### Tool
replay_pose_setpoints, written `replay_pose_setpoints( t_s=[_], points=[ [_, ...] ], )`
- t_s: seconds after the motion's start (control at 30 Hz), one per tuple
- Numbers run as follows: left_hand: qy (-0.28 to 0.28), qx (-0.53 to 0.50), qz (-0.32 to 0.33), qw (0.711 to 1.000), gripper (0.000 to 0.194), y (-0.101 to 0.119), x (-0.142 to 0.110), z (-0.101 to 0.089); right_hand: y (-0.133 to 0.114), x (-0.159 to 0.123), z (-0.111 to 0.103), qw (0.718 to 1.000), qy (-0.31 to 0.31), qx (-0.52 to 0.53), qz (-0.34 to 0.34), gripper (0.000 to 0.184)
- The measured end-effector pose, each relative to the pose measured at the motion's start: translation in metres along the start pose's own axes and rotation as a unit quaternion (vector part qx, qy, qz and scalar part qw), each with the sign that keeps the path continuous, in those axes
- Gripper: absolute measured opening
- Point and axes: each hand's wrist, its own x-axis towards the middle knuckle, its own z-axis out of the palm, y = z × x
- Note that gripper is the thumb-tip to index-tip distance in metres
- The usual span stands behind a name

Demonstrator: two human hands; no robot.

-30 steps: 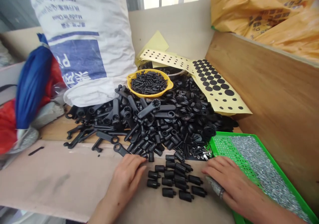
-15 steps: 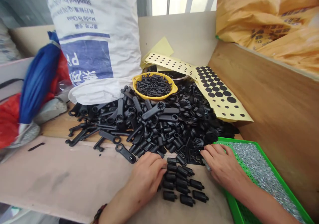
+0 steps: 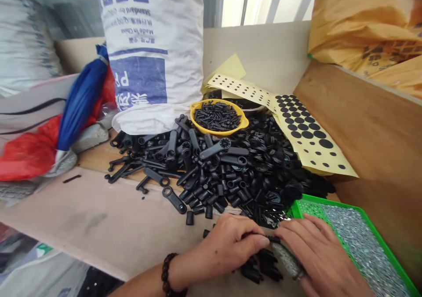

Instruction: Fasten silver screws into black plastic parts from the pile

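Note:
My left hand [image 3: 234, 246] is closed, thumb against fingers, at the near side of the black heap. A small dark piece [image 3: 272, 239] shows at its thumb tip; most of what it pinches is hidden. My right hand [image 3: 325, 255] is wrapped around a grey, speckled, stubby tool [image 3: 287, 260] whose far end meets that dark piece. Partly covered by both hands, several black cylinders [image 3: 252, 273] with small end pegs lie on the table. Short black sleeves [image 3: 190, 218] lie just beyond my left hand, at the edge of the heap.
Black crank-like arms [image 3: 173, 200] and round parts [image 3: 263, 147] are heaped behind. A yellow basket [image 3: 245, 123] holds black screw-like pieces. A green tray [image 3: 298, 209] of small metal pieces stands right, below a yellow sticker sheet [image 3: 316, 156]. A white sack [image 3: 184, 37] and blue umbrella [image 3: 81, 99] stand left.
My hands have come together over the black cylinders, my left moving right and my right now nearer with the grey tool. The view has turned left. Several sleeves lie in front of the heap.

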Motion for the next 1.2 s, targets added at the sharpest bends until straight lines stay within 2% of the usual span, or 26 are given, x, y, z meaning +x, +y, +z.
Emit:
replay_pose_setpoints(
  t_s=[0.07, 0.13, 0.2, 0.3, 0.37, 0.43, 0.47, 0.53, 0.6, 0.63, 0.7, 0.77, 0.8, 0.83, 0.9, 0.97, 1.0, 1.03, 1.1, 1.2],
  points=[
    [-0.006, -0.058, -0.033, 0.998, 0.02, -0.004, -0.004, 0.0, 0.004, -0.004, 0.0, 0.999, -0.019, 0.011, -0.038, 0.045],
    [-0.015, -0.094, -0.052, 0.994, 0.02, -0.008, -0.008, 0.002, 0.005, -0.007, 0.003, 0.999, -0.024, 0.028, -0.04, 0.038],
    [-0.031, -0.111, -0.069, 0.991, 0.019, -0.01, -0.012, 0.003, 0.003, -0.01, 0.008, 0.998, -0.027, 0.045, -0.035, 0.033],
    [-0.057, -0.099, -0.084, 0.99, 0.018, -0.007, -0.019, -0.001, 0.002, -0.015, 0.017, 0.995, -0.025, 0.072, -0.062, 0.026],
    [-0.069, -0.046, -0.056, 0.995, 0.019, -0.006, -0.027, -0.01, 0.004, -0.021, 0.021, 0.994, -0.02, 0.076, -0.074, 0.026],
    [-0.051, 0.074, -0.026, 0.996, 0.02, -0.007, -0.038, -0.021, 0.007, -0.026, 0.021, 0.995, -0.013, 0.061, -0.077, 0.029],
    [-0.021, 0.16, -0.03, 0.986, 0.02, -0.01, -0.044, -0.027, 0.009, -0.028, 0.021, 0.996, -0.009, 0.052, -0.075, 0.031],
    [0.035, 0.332, -0.088, 0.939, 0.02, -0.019, -0.055, -0.036, 0.009, -0.027, 0.018, 0.997, -0.011, 0.043, -0.06, 0.032],
    [0.045, 0.435, -0.163, 0.884, 0.017, -0.03, -0.061, -0.04, 0.006, -0.022, 0.016, 0.997, -0.019, 0.048, -0.054, 0.028],
    [0.036, 0.461, -0.192, 0.866, 0.015, -0.036, -0.063, -0.04, 0.003, -0.019, 0.015, 0.997, -0.022, 0.051, -0.054, 0.026],
    [0.016, 0.479, -0.223, 0.849, 0.014, -0.043, -0.063, -0.039, -0.004, -0.011, 0.015, 0.997, -0.02, 0.051, -0.053, 0.025],
    [0.009, 0.477, -0.229, 0.848, 0.018, -0.046, -0.063, -0.039, -0.008, -0.007, 0.016, 0.998, -0.021, 0.05, -0.041, 0.028],
    [0.016, 0.464, -0.224, 0.857, 0.019, -0.045, -0.063, -0.039, -0.009, -0.006, 0.016, 0.998, -0.023, 0.051, -0.036, 0.029],
    [0.031, 0.435, -0.213, 0.874, 0.02, -0.043, -0.064, -0.041, -0.01, -0.006, 0.017, 0.998, -0.024, 0.054, -0.036, 0.03],
    [0.083, 0.312, -0.18, 0.929, 0.023, -0.038, -0.064, -0.044, -0.01, -0.006, 0.016, 0.997, -0.016, 0.061, -0.044, 0.029],
    [0.137, 0.096, -0.156, 0.974, 0.024, -0.031, -0.062, -0.045, -0.01, -0.005, 0.014, 0.996, 0.001, 0.067, -0.052, 0.029],
    [0.149, -0.025, -0.158, 0.976, 0.022, -0.027, -0.059, -0.044, -0.011, -0.004, 0.012, 0.996, 0.005, 0.07, -0.048, 0.03],
    [0.153, -0.144, -0.168, 0.963, 0.02, -0.023, -0.055, -0.041, -0.013, -0.001, 0.01, 0.996, 0.004, 0.075, -0.039, 0.029],
    [0.148, -0.342, -0.191, 0.908, 0.024, -0.017, -0.046, -0.033, -0.017, 0.005, 0.006, 0.996, -0.012, 0.086, -0.012, 0.025],
    [0.142, -0.499, -0.193, 0.833, 0.036, -0.009, -0.031, -0.018, -0.024, 0.01, 0.003, 0.995, -0.023, 0.097, 0.028, 0.019]
  ],
)
